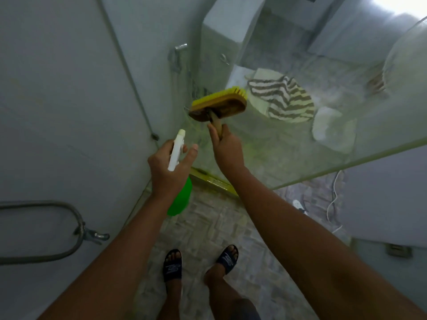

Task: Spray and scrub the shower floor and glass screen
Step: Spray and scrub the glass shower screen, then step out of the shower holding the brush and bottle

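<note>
I judge the job about midway: my right hand point(227, 146) grips the scrub brush point(218, 103), its bristles at the cloudy glass screen point(288, 144), while my left hand point(169, 165) holds the green spray bottle point(181, 195). The patterned shower floor point(208, 227) underfoot probably remains. Pale walls close in around me.
</note>
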`<state>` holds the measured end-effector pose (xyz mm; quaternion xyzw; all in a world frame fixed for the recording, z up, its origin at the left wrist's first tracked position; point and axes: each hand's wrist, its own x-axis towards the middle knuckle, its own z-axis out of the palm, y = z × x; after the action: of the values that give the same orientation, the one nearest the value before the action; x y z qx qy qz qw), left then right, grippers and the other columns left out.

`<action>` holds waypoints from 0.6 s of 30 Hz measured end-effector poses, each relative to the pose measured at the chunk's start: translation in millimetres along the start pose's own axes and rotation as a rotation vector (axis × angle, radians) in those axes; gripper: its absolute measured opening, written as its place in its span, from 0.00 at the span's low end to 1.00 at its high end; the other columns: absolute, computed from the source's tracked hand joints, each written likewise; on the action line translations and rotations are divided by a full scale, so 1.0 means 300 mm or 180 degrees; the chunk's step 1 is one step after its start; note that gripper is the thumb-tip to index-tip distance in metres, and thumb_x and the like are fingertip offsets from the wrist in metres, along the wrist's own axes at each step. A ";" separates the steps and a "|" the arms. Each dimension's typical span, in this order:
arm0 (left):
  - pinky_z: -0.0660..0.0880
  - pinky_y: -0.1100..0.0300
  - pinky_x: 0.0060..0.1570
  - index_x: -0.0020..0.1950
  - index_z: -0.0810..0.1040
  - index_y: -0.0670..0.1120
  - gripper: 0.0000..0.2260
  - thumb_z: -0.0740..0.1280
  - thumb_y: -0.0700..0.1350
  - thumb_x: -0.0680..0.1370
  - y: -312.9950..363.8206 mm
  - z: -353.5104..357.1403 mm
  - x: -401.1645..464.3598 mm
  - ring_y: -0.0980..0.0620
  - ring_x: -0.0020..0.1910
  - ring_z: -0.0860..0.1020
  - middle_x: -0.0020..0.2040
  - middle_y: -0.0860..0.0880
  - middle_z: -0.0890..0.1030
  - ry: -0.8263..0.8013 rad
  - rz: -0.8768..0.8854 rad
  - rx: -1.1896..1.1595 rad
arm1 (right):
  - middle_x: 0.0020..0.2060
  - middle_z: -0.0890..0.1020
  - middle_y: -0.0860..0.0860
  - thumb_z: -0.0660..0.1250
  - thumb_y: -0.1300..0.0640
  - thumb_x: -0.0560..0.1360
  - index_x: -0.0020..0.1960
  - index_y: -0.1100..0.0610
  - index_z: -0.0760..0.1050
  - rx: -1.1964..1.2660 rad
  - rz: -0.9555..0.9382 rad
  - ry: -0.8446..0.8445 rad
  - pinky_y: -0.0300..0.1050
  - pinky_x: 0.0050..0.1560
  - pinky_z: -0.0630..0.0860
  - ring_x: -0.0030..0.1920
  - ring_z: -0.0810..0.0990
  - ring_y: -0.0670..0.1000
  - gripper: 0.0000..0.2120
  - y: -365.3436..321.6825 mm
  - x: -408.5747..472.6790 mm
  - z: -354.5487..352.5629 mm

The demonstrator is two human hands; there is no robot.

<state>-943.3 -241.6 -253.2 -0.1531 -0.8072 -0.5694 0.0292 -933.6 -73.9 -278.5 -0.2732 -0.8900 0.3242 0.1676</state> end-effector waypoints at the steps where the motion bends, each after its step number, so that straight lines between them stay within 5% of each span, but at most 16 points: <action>1: 0.67 0.76 0.34 0.42 0.80 0.41 0.10 0.77 0.43 0.77 0.012 -0.018 0.002 0.66 0.32 0.77 0.33 0.61 0.74 0.0019 0.0006 0.0012 | 0.34 0.80 0.58 0.59 0.43 0.81 0.49 0.60 0.74 0.0057 -0.0027 0.0011 0.52 0.33 0.74 0.35 0.80 0.59 0.20 -0.038 0.013 0.003; 9: 0.69 0.68 0.33 0.40 0.77 0.45 0.13 0.74 0.49 0.79 0.164 -0.179 0.011 0.60 0.30 0.74 0.31 0.57 0.75 0.0313 0.0001 -0.0117 | 0.43 0.82 0.60 0.57 0.42 0.81 0.49 0.62 0.76 -0.0088 0.1011 -0.0658 0.46 0.38 0.68 0.46 0.80 0.62 0.23 -0.031 -0.109 -0.095; 13: 0.67 0.65 0.32 0.39 0.77 0.44 0.13 0.73 0.49 0.80 0.274 -0.226 -0.023 0.60 0.29 0.72 0.31 0.56 0.74 0.0480 -0.0068 -0.0095 | 0.38 0.80 0.58 0.53 0.38 0.81 0.44 0.60 0.74 0.0028 0.0957 -0.1141 0.55 0.41 0.79 0.40 0.82 0.61 0.27 -0.163 -0.125 -0.223; 18: 0.71 0.63 0.34 0.42 0.78 0.44 0.12 0.72 0.51 0.80 0.410 -0.332 -0.077 0.61 0.31 0.73 0.33 0.57 0.75 0.1152 -0.0076 0.0169 | 0.32 0.77 0.56 0.55 0.41 0.80 0.40 0.58 0.75 0.0679 0.0894 -0.1854 0.55 0.37 0.79 0.33 0.79 0.58 0.23 -0.263 -0.094 -0.382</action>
<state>-899.5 -301.5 -111.7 -0.0377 -0.8052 -0.5664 0.1713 -886.5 -85.5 -145.1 -0.2699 -0.8153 0.4998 -0.1124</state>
